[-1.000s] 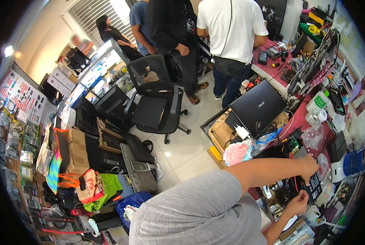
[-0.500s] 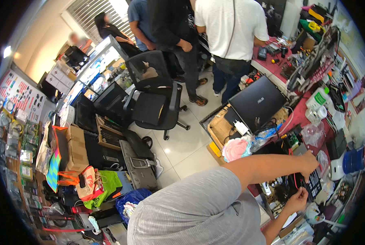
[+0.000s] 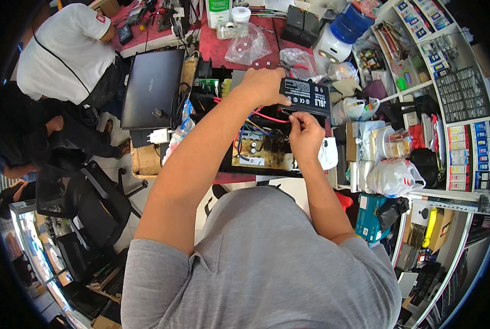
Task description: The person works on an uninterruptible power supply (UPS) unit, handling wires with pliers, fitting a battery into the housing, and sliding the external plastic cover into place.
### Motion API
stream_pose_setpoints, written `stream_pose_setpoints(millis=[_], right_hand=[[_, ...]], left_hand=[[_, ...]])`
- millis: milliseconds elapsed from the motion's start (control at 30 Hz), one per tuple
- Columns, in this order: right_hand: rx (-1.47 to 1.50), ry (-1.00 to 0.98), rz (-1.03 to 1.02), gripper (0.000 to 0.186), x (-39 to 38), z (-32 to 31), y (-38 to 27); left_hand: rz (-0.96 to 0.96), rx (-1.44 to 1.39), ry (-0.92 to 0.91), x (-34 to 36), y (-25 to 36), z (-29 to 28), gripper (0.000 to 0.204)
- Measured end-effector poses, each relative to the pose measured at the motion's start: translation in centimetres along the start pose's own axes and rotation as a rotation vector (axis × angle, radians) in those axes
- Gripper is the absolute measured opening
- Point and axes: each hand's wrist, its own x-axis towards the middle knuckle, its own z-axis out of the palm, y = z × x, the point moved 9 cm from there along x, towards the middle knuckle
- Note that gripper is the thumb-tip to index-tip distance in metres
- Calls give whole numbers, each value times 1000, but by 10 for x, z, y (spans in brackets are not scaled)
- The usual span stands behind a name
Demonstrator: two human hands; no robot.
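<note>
The left hand (image 3: 261,88) grips the black battery (image 3: 306,100) toward three o'clock, long axis nine-to-three; below, at six, the right hand (image 3: 306,136) pinches, contents unclear.

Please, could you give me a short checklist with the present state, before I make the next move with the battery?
1. Left hand on the black battery: ok, at its left end.
2. Right hand holding something: cannot tell; too small to see.
3. Red wires clear of the right hand: not ok, one runs close to it.
4. Wire joined to the battery: cannot tell, hidden.
5. Circuit board covered: not ok, it lies exposed.
6. Black laptop apart from the battery: ok.
</note>
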Motion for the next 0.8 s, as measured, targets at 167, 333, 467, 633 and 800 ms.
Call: stream_pose_setpoints(millis=[167, 333, 467, 633, 800], right_hand=[[-28, -4, -57, 4, -3, 2, -5], [-14, -10, -21, 4, 0, 4, -3], [-34, -19, -18, 4, 2, 6, -1], [-75, 5, -79, 4, 4, 4, -6], [-67, 28, -94, 4, 2, 5, -6]], left_hand=[[0, -10, 7, -2, -3, 3, 78], [0, -39, 53, -5, -6, 1, 79], [-9, -43, 52, -5, -6, 0, 78], [4, -48, 66, -3, -7, 2, 78], [-15, -86, 53, -3, -8, 3, 77]])
